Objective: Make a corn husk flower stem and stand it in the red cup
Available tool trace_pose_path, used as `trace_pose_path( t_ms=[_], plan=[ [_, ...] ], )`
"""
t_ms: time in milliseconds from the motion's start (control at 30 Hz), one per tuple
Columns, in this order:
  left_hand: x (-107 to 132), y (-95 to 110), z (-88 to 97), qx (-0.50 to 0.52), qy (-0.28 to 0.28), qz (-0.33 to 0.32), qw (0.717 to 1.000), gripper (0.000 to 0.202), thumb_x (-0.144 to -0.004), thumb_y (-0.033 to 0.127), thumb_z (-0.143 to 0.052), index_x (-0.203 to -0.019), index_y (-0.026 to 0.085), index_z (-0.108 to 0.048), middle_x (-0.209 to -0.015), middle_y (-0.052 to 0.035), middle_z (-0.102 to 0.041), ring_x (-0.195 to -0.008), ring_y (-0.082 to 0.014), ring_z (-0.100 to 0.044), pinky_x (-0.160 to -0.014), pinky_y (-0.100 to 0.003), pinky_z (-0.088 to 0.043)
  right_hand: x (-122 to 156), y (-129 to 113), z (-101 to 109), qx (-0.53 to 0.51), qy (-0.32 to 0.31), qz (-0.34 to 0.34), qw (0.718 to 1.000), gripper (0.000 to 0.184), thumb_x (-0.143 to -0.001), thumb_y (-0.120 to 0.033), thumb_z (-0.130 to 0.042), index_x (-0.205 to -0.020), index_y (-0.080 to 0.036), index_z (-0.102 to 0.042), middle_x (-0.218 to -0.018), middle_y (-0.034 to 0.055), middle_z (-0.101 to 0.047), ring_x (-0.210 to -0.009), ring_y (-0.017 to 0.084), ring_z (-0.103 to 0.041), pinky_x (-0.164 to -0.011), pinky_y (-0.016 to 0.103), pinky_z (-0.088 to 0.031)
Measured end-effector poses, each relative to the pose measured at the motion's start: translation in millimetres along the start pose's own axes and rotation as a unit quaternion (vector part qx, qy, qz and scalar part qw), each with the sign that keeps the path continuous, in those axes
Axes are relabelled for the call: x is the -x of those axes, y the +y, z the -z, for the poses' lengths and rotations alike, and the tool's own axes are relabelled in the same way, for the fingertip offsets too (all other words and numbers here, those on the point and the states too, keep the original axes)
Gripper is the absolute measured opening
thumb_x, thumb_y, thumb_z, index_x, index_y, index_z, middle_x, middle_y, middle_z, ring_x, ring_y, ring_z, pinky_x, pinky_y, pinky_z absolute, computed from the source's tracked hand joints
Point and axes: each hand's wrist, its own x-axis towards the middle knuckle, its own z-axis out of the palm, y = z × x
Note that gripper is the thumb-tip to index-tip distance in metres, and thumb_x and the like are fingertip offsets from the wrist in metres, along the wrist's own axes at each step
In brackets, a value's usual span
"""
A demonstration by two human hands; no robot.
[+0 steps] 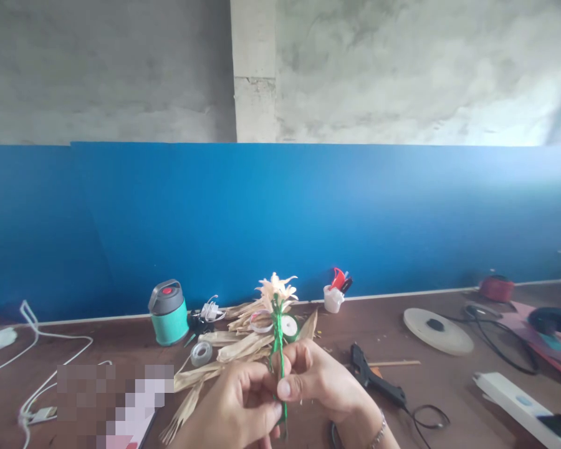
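Note:
A small handmade flower (277, 289) of pale husk strips stands upright on a thin stem wound in green tape (278, 340). My left hand (236, 408) and my right hand (315, 380) meet at the lower stem, both closed on it with fingertips pinching. The right thumb presses against the stem. A bracelet shows on my right wrist. Behind the flower lie dried corn husks (236, 346) and a roll of green tape (290, 325).
A black glue gun (371, 374) with its cord lies right of my hands. A teal speaker (168, 313), a clear tape roll (201, 353), a white cup of tools (334, 298), a round white disc (437, 330), a power strip (518, 399) and white cables (37, 349) sit on the brown table.

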Motion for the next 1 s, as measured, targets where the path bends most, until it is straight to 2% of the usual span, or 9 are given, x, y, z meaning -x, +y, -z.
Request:
trace_pose_path(
  t_ms=[100,167,300,367,433,667,800,867,1000],
  plan=[
    [-4,-4,2.2,0.004,-0.027,0.009,1.000,0.023,-0.072,0.035,-0.062,-0.065,0.014,-0.056,-0.059,-0.0027,-0.062,-0.040,-0.0074,-0.055,-0.036,-0.014,-0.036,0,3,0,-0.010,-0.001,-0.010,1.000,0.035,-0.056,-0.032,-0.086,-0.054,-0.011,-0.057,-0.052,-0.0019,-0.056,-0.047,0.006,-0.048,-0.048,0.019,-0.035],
    [-6,-6,2.0,0.007,-0.022,0.009,1.000,0.019,-0.069,0.032,-0.063,-0.064,0.015,-0.055,-0.055,-0.0003,-0.061,-0.037,-0.0064,-0.052,-0.033,-0.014,-0.033,-1,4,-1,-0.016,0.016,-0.009,1.000,0.035,-0.054,-0.031,-0.086,-0.053,-0.011,-0.057,-0.051,-0.0020,-0.056,-0.046,0.006,-0.048,-0.047,0.019,-0.035],
    [-6,-2,-4.4,-0.046,0.061,0.003,0.997,0.015,-0.068,0.026,-0.062,-0.062,0.018,-0.051,-0.044,0.0070,-0.050,-0.031,-0.0045,-0.040,-0.030,-0.014,-0.030,-3,4,0,-0.016,0.050,-0.021,0.998,0.036,-0.050,-0.030,-0.088,-0.053,-0.011,-0.057,-0.049,-0.0029,-0.056,-0.045,0.005,-0.046,-0.047,0.018,-0.032],
    [-6,1,-7.8,-0.064,0.102,0.003,0.993,0.015,-0.069,0.027,-0.061,-0.061,0.018,-0.051,-0.044,0.0074,-0.049,-0.031,-0.0042,-0.039,-0.030,-0.014,-0.029,-4,5,1,-0.008,0.077,-0.025,0.997,0.037,-0.048,-0.030,-0.089,-0.054,-0.011,-0.057,-0.050,-0.0027,-0.057,-0.046,0.005,-0.046,-0.047,0.018,-0.031],
    [-7,3,-9.7,-0.053,0.115,0.004,0.992,0.017,-0.068,0.028,-0.061,-0.059,0.017,-0.051,-0.045,0.0067,-0.049,-0.030,-0.0039,-0.038,-0.030,-0.015,-0.028,-5,5,1,-0.003,0.101,-0.024,0.995,0.038,-0.048,-0.030,-0.089,-0.056,-0.012,-0.056,-0.050,-0.0035,-0.056,-0.046,0.005,-0.046,-0.047,0.018,-0.030],
    [-17,-6,-10.2,0.095,0.099,-0.003,0.991,0.023,-0.063,0.030,-0.066,-0.059,0.017,-0.048,-0.043,0.0057,-0.053,-0.029,-0.0020,-0.036,-0.029,-0.013,-0.022,-4,5,2,-0.002,0.121,-0.016,0.993,0.043,-0.049,-0.036,-0.088,-0.054,-0.013,-0.053,-0.048,-0.0034,-0.054,-0.045,0.006,-0.044,-0.046,0.020,-0.026],
    [-17,-9,-6.4,0.147,0.036,0.003,0.989,0.028,-0.059,0.035,-0.071,-0.058,0.018,-0.048,-0.043,0.0052,-0.055,-0.027,-0.0022,-0.035,-0.027,-0.015,-0.024,-4,5,3,-0.008,0.095,-0.009,0.995,0.043,-0.051,-0.036,-0.088,-0.054,-0.014,-0.051,-0.048,-0.0046,-0.050,-0.045,0.005,-0.040,-0.046,0.020,-0.023],
    [-15,-8,-4.1,0.166,0.014,0.006,0.986,0.028,-0.060,0.036,-0.071,-0.059,0.017,-0.051,-0.045,0.0036,-0.057,-0.029,-0.0019,-0.037,-0.029,-0.014,-0.024,-4,4,3,-0.015,0.078,-0.009,0.997,0.043,-0.052,-0.035,-0.087,-0.053,-0.014,-0.050,-0.048,-0.0054,-0.048,-0.045,0.005,-0.038,-0.045,0.020,-0.022],
    [-11,-6,-2.5,0.189,0.014,0.005,0.982,0.024,-0.064,0.031,-0.072,-0.061,0.015,-0.054,-0.047,0.0035,-0.057,-0.031,-0.0008,-0.037,-0.032,-0.013,-0.024,-3,4,1,-0.031,0.076,-0.014,0.996,0.042,-0.051,-0.034,-0.087,-0.054,-0.014,-0.050,-0.049,-0.0046,-0.051,-0.046,0.005,-0.042,-0.046,0.020,-0.025]
  ],
)
